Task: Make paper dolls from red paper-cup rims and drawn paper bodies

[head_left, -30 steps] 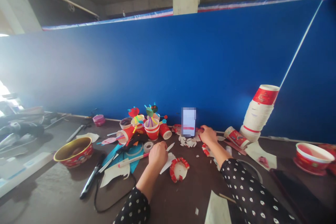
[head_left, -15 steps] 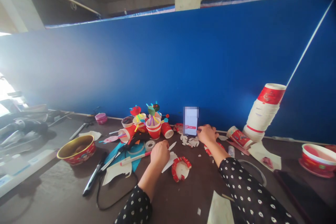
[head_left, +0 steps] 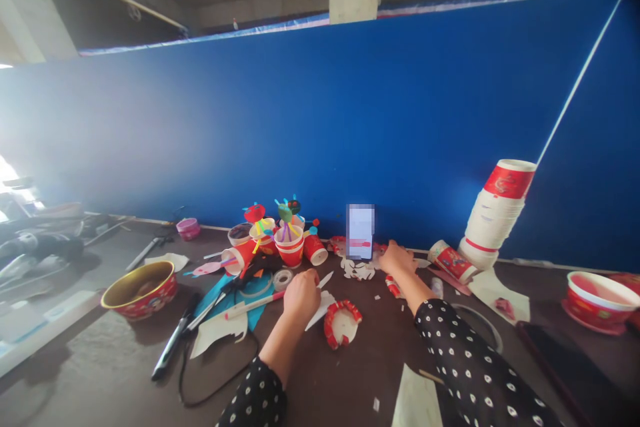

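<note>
My left hand [head_left: 301, 293] is closed above the table, its fingers curled, and what lies inside them is hidden. A pointed white paper piece [head_left: 326, 279] shows just beyond its fingertips, and another white paper piece [head_left: 320, 311] lies beside it. Just right of those rests a cut red-and-white paper ring [head_left: 343, 323]. My right hand [head_left: 399, 260] is beside the upright phone [head_left: 361, 233], apart from its edge, with fingers loosely bent and nothing visible in them. White paper cut-outs [head_left: 357, 270] lie in front of the phone. A red cut piece [head_left: 393, 285] sits under my right wrist.
Red paper cups [head_left: 290, 253] with colourful paper figures stand left of centre. A red bowl [head_left: 143, 303], a pen [head_left: 170, 347] and tape roll [head_left: 283, 279] lie left. At right are a tall cup stack [head_left: 493, 220], a tipped cup [head_left: 453, 262] and a dark device [head_left: 570, 367].
My right hand has drawn slightly away from the phone's edge, and its fingers have shifted. My left hand stays closed in about the same place. The view has shifted a little.
</note>
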Tool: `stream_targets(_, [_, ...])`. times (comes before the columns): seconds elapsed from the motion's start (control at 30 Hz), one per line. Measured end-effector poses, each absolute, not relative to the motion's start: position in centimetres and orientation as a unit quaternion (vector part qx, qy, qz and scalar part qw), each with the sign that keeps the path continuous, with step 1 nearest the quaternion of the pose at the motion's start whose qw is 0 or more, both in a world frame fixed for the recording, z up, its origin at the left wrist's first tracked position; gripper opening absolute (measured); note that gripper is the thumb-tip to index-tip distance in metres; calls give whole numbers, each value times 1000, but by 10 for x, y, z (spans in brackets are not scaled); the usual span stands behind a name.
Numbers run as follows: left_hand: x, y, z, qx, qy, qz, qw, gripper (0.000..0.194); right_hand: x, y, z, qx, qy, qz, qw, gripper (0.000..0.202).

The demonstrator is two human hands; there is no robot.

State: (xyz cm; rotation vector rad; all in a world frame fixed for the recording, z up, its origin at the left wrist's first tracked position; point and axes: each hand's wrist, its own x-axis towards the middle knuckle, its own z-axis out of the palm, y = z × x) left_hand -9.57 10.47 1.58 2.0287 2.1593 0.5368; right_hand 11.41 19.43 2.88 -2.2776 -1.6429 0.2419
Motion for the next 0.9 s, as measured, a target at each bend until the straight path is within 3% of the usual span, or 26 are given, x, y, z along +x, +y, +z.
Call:
stream_targets(0.2, [-96, 105, 15, 670, 718, 178, 62, 15, 117, 197, 28, -805, -567, 96, 146, 28])
stream_targets(0.53, [-95, 104, 18, 669, 721, 170, 68, 13, 130, 199, 28, -792, -579, 148, 125, 31])
stream_targets(0.9, [-94, 104, 18, 665, 719, 188, 74, 11, 154, 198, 38, -751, -598, 93, 264, 28])
